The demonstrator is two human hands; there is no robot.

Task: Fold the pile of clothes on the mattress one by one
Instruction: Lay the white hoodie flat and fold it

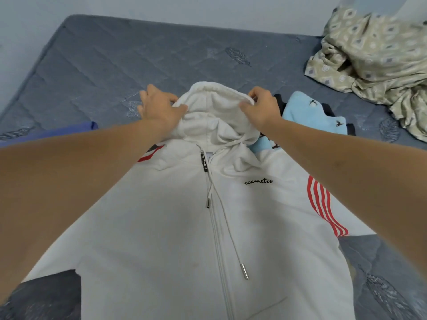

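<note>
A white zip-up hoodie (175,227) with red sleeve stripes lies front-up on the grey quilted mattress (115,61), its hood (215,112) pointing away from me. My left hand (159,107) grips the hood's left edge, thumb over the fabric. My right hand (261,107) pinches the hood's right rim. Two drawstrings with metal tips trail down the chest beside the closed zipper.
A light blue garment (309,114) over dark cloth lies just right of the hood. A crumpled beige patterned sheet (374,58) fills the far right corner. A blue-purple cloth (57,132) peeks out at the left under my arm. A wall runs behind the mattress.
</note>
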